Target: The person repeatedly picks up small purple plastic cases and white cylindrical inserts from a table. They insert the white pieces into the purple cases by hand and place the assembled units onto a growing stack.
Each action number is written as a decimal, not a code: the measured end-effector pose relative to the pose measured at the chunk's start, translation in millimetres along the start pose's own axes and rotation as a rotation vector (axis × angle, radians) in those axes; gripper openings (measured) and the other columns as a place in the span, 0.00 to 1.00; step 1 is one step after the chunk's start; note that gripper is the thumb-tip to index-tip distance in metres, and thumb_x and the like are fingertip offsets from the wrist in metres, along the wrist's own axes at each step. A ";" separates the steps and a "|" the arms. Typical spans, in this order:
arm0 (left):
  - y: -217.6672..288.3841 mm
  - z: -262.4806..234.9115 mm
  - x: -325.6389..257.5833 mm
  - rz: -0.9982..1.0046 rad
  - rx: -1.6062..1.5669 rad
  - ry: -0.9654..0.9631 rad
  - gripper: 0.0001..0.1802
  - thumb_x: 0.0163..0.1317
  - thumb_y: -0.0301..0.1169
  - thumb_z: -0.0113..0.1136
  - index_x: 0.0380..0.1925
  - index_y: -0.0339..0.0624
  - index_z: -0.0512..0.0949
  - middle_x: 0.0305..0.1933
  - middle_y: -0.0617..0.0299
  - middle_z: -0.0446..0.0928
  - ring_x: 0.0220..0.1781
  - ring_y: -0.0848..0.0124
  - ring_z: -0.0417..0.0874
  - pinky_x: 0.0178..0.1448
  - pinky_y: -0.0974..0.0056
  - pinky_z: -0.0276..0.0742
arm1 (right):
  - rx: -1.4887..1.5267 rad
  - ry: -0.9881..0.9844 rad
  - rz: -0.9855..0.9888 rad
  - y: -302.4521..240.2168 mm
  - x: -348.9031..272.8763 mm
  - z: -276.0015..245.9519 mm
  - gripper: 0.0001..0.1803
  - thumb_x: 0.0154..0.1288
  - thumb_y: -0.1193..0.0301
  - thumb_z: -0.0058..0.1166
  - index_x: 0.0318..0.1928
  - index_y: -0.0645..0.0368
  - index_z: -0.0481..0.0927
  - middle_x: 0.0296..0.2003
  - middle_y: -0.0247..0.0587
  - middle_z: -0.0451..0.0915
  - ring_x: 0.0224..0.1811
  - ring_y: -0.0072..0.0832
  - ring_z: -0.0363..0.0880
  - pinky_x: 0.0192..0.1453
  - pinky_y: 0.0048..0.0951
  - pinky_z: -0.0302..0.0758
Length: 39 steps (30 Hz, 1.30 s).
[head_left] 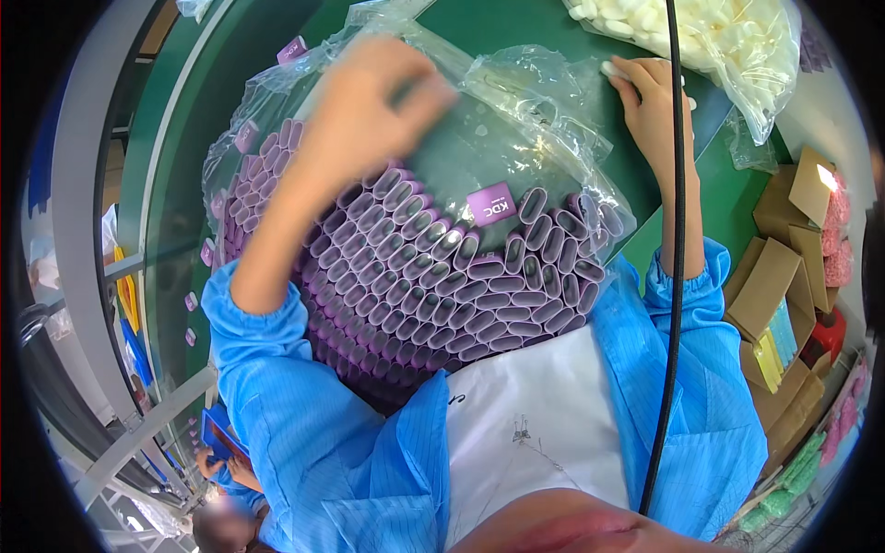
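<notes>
Head view: right fingers (636,70) pinch a rounded white piece (608,68); left fingers (429,103), grip unclear, blur near hollow oval tubes (415,276).

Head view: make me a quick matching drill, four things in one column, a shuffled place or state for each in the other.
1. left hand
2. right hand
3. purple tubes
4. black cable

A. packed together in front of the white shirt
B. pinching a small white piece
C. crossing the right forearm
D. blurred

Pairs: 1-D; 2-B; 3-A; 4-C
</notes>
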<state>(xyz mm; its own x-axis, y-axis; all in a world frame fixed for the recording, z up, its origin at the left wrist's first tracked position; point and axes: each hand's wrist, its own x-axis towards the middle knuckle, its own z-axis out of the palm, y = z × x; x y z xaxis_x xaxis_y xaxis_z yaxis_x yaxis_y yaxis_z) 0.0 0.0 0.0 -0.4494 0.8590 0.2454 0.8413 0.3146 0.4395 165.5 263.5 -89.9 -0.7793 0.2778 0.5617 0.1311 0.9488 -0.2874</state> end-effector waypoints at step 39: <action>39.8 34.2 -31.9 -0.061 -0.739 -0.025 0.20 0.47 0.20 0.74 0.43 0.35 0.83 0.43 0.56 0.84 0.44 0.72 0.83 0.50 0.68 0.78 | 0.757 0.107 -0.346 -101.2 -4.6 -35.2 0.17 0.47 0.86 0.63 0.41 0.65 0.83 0.34 0.43 0.80 0.31 0.33 0.79 0.30 0.27 0.75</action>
<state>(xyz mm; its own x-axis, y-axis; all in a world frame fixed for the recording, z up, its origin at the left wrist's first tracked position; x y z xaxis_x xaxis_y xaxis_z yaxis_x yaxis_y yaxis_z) 58.1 -1.1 -19.9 -0.4745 0.8605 0.1857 0.3896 0.0161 0.9209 177.3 171.6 -36.1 -0.6324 0.0391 0.7737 -0.5811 0.6364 -0.5072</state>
